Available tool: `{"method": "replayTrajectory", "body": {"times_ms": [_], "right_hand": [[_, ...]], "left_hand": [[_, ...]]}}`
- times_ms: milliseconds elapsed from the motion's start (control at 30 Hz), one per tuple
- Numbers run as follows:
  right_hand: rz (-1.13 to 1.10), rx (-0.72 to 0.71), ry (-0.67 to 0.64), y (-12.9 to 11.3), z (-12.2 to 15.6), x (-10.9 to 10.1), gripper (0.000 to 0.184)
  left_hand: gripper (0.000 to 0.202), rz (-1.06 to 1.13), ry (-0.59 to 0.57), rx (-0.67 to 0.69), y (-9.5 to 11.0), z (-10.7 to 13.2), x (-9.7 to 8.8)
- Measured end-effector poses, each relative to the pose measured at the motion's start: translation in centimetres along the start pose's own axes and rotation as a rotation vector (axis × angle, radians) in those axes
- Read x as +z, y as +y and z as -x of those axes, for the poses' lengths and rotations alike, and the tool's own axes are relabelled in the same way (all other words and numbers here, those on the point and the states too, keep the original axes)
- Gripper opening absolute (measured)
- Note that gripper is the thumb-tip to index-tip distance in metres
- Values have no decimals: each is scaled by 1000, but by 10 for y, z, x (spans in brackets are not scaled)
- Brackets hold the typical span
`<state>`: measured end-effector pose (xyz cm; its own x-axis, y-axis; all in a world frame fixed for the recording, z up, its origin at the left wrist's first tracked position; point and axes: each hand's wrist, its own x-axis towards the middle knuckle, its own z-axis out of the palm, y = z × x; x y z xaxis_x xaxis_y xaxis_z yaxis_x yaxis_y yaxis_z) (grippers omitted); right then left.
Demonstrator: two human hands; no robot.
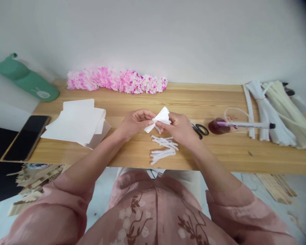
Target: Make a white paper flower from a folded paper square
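Observation:
A small folded piece of white tissue paper is pinched between both my hands above the middle of the wooden table. My left hand grips its left side with closed fingers. My right hand holds its right side, fingers closed, with a short white tie at the paper's middle. Just below lies a small pile of white pipe-cleaner pieces.
A stack of white tissue sheets lies left, a black phone at the left edge, a green bottle behind. A row of pink-white paper flowers lines the wall. Right: black scissors, a cup of red dye with a pen, white sticks.

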<state>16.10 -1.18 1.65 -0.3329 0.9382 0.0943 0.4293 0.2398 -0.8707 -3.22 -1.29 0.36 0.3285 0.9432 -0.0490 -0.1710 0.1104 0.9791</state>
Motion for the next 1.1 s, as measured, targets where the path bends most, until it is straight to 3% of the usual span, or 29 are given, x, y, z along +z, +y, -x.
{"method": "replayTrajectory", "body": {"times_ms": [133,267,633,833,967,1100], "right_hand": [[-62,3,-35,2,-3,-4,31],[70,-64,-48,4,-5,-11,32],[215,-236,92,17,-8,-2,31],[52,-135,5,18,-5,-4,25],[7,-108,-34,18,-5,-2,23],[49,-96,-89,16,-5,2,23]], "left_hand": [[34,31,36,8,-1,-1,2],[35,31,32,2,-2,-3,2],[38,18,65,14,0,-3,4],[45,8,-10,-54,2,-1,6],[41,-99,-22,-34,1,-1,7],[26,-366,38,118,-1,-2,7]]}}
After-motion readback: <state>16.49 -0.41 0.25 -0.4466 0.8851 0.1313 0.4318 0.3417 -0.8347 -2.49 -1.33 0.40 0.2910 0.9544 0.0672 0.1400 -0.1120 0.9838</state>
